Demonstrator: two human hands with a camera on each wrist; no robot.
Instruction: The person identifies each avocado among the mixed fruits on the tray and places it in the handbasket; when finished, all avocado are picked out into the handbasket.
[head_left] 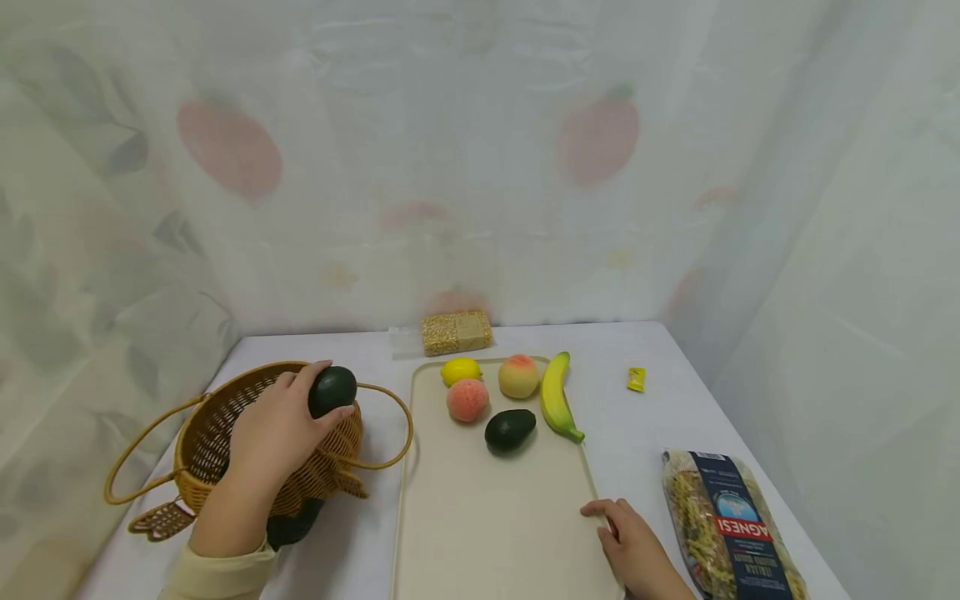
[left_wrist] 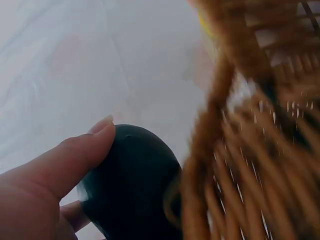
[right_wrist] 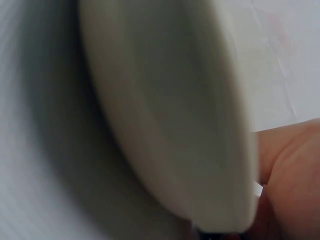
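Note:
In the head view my left hand [head_left: 273, 429] grips a dark green avocado [head_left: 332, 392] over the right rim of a wicker basket [head_left: 315, 483]. The left wrist view shows the thumb along the side of that avocado [left_wrist: 132, 185], with the blurred wicker close beside it. My right hand [head_left: 637, 546] rests at the right rim of a cream tray [head_left: 495, 533], index finger reaching over the edge. On the tray lie another avocado [head_left: 510, 431], a lemon [head_left: 461, 371], a pink peach [head_left: 467, 400], a yellowish peach [head_left: 518, 377] and a banana [head_left: 557, 396].
A dark green rounded thing [head_left: 294, 527] lies beside the basket's base, partly hidden by my forearm. A pasta bag [head_left: 731, 525] lies at the right, a small yellow packet [head_left: 636, 379] farther back. Behind the tray lies a bag of grains [head_left: 456, 332].

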